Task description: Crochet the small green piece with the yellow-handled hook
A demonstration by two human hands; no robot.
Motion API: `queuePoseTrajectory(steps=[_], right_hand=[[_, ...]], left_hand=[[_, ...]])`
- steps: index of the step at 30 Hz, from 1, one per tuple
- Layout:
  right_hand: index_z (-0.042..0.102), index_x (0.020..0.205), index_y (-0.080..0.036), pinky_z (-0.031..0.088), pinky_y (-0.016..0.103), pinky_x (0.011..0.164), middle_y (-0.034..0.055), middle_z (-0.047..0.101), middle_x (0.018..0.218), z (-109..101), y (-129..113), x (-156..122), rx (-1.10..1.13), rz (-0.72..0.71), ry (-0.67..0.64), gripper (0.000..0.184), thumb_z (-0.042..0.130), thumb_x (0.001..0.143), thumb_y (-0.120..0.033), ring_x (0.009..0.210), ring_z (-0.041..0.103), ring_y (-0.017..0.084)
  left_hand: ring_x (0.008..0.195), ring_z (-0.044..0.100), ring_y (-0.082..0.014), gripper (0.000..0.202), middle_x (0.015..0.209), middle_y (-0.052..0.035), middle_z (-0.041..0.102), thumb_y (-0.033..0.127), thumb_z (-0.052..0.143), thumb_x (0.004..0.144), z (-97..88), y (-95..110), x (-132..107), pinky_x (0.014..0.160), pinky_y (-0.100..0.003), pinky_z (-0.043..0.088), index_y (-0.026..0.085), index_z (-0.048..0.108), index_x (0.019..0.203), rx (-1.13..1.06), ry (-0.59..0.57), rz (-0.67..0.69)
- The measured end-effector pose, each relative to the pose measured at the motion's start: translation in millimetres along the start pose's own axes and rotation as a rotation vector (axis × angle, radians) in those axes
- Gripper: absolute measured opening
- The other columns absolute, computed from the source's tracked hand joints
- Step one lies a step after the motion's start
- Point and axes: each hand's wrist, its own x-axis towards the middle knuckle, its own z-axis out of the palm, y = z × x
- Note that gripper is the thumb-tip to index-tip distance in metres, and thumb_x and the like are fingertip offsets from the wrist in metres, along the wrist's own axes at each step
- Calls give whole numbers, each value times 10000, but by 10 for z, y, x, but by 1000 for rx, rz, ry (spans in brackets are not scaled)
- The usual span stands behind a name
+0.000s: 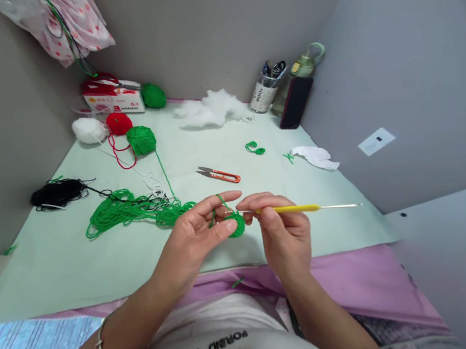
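Note:
My left hand pinches a small round green crochet piece between thumb and fingers, with green yarn looped over the index finger. My right hand grips a yellow-handled crochet hook whose metal tip points at the green piece. Both hands hover just above the near edge of the pale green table. The working yarn runs left to a loose green yarn tangle.
Orange thread snips lie mid-table. Behind them are a green yarn ball, a red yarn ball, a white yarn ball, black yarn, white stuffing, a tool cup, a dark phone and a white cloth.

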Motion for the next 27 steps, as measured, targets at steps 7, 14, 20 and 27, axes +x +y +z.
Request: queuePoseTrajectory(steps=[7, 14, 20, 27], right_hand=[[802, 1100, -302, 597, 322, 727, 35, 786, 991, 1, 36, -62, -199, -121, -37, 218, 603, 1066, -222, 858, 715, 172], [783, 1209, -290, 614, 364, 769, 68, 792, 1063, -45, 12, -95, -569, -536, -49, 306, 612, 1020, -121, 949, 727, 212], [798, 956, -247, 566, 326, 655, 37, 745, 843, -16, -14, 6, -68, -57, 53, 183, 641, 1039, -287, 724, 662, 170], [791, 948, -248, 547, 302, 660, 39, 782, 895, -37, 72, 13, 2, 86, 11, 156, 704, 1006, -365, 715, 650, 154]], left_hand=[[827, 624, -146, 429, 857, 12, 701, 256, 928, 797, 41, -34, 13, 832, -264, 522, 287, 835, 1215, 45, 80, 54], [783, 617, -127, 381, 849, -20, 700, 314, 938, 772, 66, -21, 33, 785, -244, 537, 180, 866, 1121, -265, 11, -222], [745, 595, -115, 316, 796, 5, 672, 251, 927, 784, 60, -1, 48, 744, -225, 500, 226, 872, 1094, -163, 45, -127], [1034, 629, -218, 331, 1009, -49, 746, 319, 843, 875, -5, -15, 9, 956, -328, 481, 271, 841, 1202, 19, 12, -64]])
